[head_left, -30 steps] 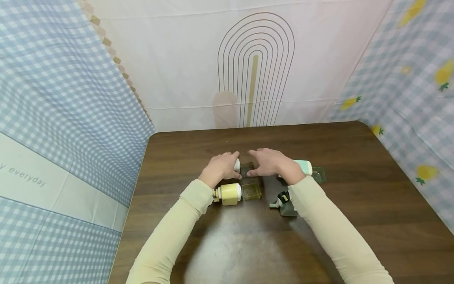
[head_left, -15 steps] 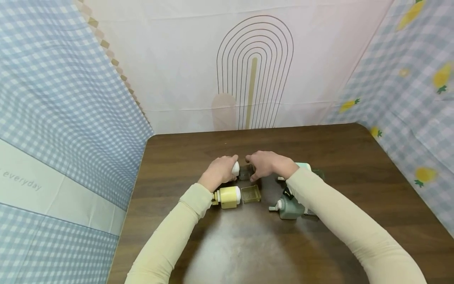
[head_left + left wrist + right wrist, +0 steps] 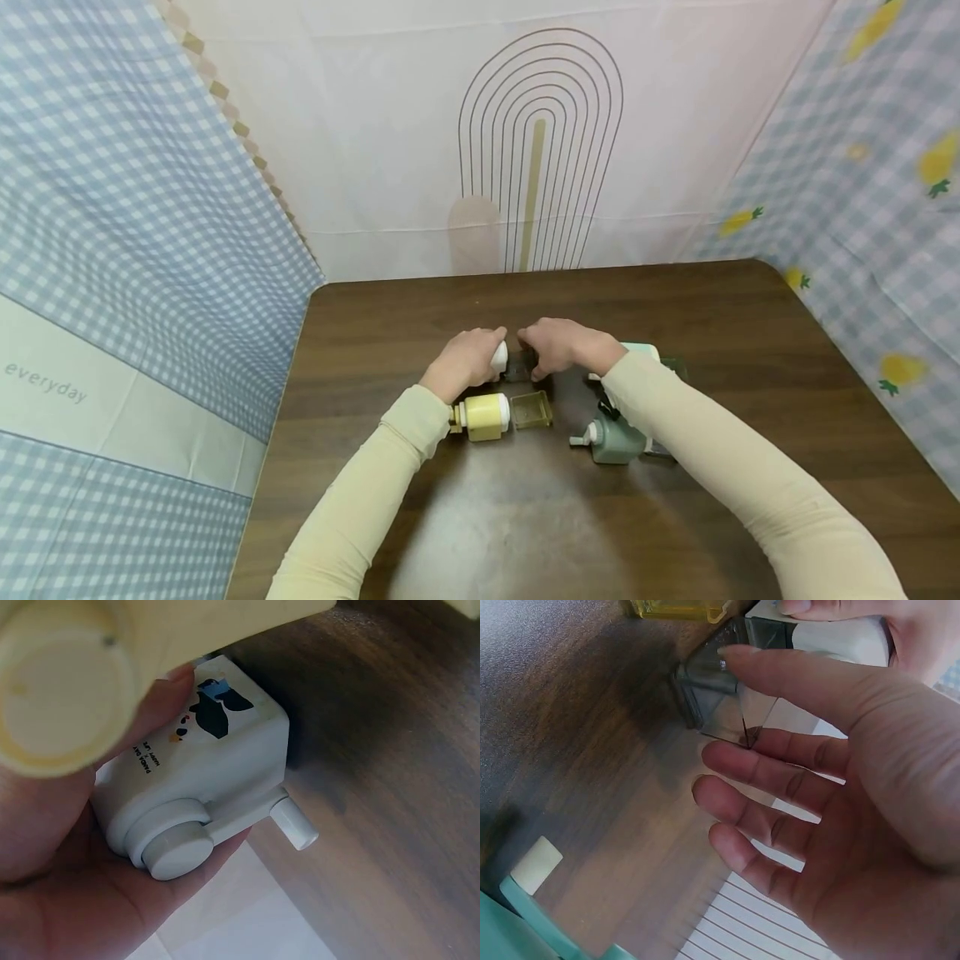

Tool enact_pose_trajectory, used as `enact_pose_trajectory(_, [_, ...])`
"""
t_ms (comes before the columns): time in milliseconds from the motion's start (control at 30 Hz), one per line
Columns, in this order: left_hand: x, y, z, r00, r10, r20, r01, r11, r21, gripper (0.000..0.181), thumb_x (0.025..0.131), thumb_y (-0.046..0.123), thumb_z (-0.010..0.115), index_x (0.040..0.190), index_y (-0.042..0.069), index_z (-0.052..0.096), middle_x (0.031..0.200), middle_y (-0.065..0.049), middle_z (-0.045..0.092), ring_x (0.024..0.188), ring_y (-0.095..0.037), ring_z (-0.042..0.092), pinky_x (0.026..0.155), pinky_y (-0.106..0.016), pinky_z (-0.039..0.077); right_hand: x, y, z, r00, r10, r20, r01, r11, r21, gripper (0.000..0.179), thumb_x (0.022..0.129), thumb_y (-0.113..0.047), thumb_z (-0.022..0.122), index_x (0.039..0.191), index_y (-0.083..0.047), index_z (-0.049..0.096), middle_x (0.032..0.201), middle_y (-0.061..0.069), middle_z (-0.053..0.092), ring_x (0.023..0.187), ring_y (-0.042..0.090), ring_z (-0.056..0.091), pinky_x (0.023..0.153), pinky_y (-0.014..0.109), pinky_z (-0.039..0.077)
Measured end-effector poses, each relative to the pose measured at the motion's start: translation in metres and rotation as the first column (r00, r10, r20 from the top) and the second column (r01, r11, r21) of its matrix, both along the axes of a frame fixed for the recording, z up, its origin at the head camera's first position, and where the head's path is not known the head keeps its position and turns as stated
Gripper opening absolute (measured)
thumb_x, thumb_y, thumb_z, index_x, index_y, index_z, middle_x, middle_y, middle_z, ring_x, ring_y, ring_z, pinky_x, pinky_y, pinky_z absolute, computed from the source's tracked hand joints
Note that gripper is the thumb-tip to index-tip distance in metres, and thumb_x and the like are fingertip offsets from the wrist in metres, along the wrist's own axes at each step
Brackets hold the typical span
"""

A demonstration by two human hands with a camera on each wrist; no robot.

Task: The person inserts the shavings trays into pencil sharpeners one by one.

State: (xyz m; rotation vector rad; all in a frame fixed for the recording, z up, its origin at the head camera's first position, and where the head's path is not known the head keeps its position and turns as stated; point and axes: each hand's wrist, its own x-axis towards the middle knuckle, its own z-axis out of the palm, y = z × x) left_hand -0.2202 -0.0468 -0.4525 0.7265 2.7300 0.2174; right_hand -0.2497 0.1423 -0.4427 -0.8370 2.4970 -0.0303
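Observation:
My left hand [image 3: 467,358] grips a white crank pencil sharpener [image 3: 225,742] with a panda print. It lies on its side, its crank arm and knob pointing away from the palm in the left wrist view. Beside its base sits a clear smoky drawer [image 3: 716,679]. My right hand [image 3: 558,344] pinches that drawer between thumb and index finger; the other fingers are apart from it. Whether the drawer is partly inside the sharpener is hard to tell. Nearer me lie a yellow sharpener [image 3: 483,417] and its amber drawer [image 3: 531,410], apart from each other.
Under my right forearm lies a dark green sharpener [image 3: 617,442]. A mint sharpener [image 3: 642,351] with a clear green drawer [image 3: 677,367] lies behind the right sleeve. The wooden table [image 3: 495,533] meets a printed cloth [image 3: 375,167] at its far edge.
My right hand has closed onto the smoky drawer, and its forearm has swung outward, uncovering more of the dark green sharpener. My left hand keeps its hold on the white sharpener, hardly moving.

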Motion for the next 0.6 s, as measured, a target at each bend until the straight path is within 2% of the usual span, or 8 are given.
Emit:
enact_pose_trajectory(100, [-0.0009, -0.0006, 0.0002, 1.0, 0.001, 0.009, -0.001, 1.0, -0.002, 0.061, 0.093, 0.024, 0.085, 0.143, 0.007, 0.053, 0.128, -0.011, 0.068, 0.114, -0.029, 0.067, 0.099, -0.043, 0.054, -0.0013, -0.0007, 0.0003, 1.0, 0.006, -0.002, -0.006, 1.0, -0.003, 0.049, 0.091, -0.03, 0.087, 0.129, -0.006, 0.066, 0.113, 0.007, 0.07, 0.1, 0.025, 0.068, 0.089, 0.044, 0.058])
enact_pose_trajectory(600, [-0.0009, -0.0023, 0.0007, 0.999, 0.001, 0.033, -0.001, 1.0, -0.004, 0.066, 0.097, 0.025, 0.081, 0.152, 0.008, 0.048, 0.136, -0.011, 0.065, 0.117, -0.028, 0.065, 0.101, -0.042, 0.052, -0.0018, -0.0049, 0.0016, 1.0, 0.025, 0.007, -0.025, 0.999, -0.024, 0.041, 0.093, -0.027, 0.085, 0.123, -0.004, 0.068, 0.103, 0.005, 0.069, 0.09, 0.021, 0.067, 0.082, 0.042, 0.058])
